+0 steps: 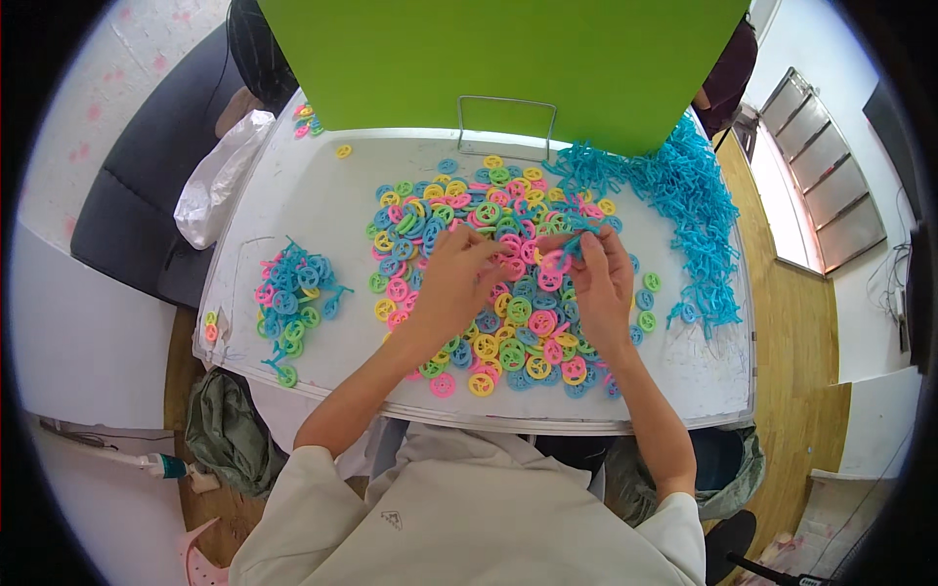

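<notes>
Pinching a blue plastic strip [580, 226] in the right hand [603, 278], left hand [457, 278] curled close by, can't really tell its grip, both over a pile of colorful little wheels [513, 352], white surface [357, 332] underneath

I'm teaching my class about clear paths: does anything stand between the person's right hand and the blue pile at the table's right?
Nothing visible blocks it. Between the right hand and the blue pile lie only a few flat wheels and white tabletop; the green board stands at the far side.
</notes>
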`<action>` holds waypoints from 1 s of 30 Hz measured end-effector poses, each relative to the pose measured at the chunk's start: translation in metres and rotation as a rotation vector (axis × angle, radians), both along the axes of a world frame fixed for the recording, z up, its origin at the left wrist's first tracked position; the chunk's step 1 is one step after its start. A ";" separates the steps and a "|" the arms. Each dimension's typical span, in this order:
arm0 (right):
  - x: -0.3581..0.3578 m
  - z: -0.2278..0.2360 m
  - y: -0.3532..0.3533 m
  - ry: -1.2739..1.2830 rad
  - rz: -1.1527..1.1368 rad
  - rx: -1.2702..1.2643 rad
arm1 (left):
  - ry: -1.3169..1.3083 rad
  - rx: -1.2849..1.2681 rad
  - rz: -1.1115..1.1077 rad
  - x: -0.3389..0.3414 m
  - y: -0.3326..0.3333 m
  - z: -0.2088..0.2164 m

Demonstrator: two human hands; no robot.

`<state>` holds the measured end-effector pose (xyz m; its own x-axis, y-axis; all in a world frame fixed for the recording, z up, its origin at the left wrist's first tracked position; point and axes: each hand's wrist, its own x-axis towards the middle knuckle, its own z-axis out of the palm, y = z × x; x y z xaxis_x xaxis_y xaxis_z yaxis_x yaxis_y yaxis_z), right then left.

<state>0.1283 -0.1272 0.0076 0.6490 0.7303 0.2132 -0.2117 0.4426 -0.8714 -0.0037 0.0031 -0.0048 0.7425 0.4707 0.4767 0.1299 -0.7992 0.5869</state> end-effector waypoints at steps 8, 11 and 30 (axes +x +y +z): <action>0.010 -0.006 0.001 -0.082 -0.025 -0.229 | 0.054 0.173 -0.103 0.010 0.000 -0.020; 0.010 -0.003 -0.001 -0.142 -0.054 -0.325 | -0.065 0.011 -0.035 0.009 0.000 -0.010; -0.013 -0.013 0.004 -0.323 -0.032 -0.484 | -0.215 -1.087 -0.194 0.001 0.004 0.006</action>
<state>0.1152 -0.1232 -0.0057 0.6301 0.7748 0.0509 0.1052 -0.0203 -0.9942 -0.0031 0.0069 0.0008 0.8000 0.5999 0.0104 -0.1288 0.1548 0.9795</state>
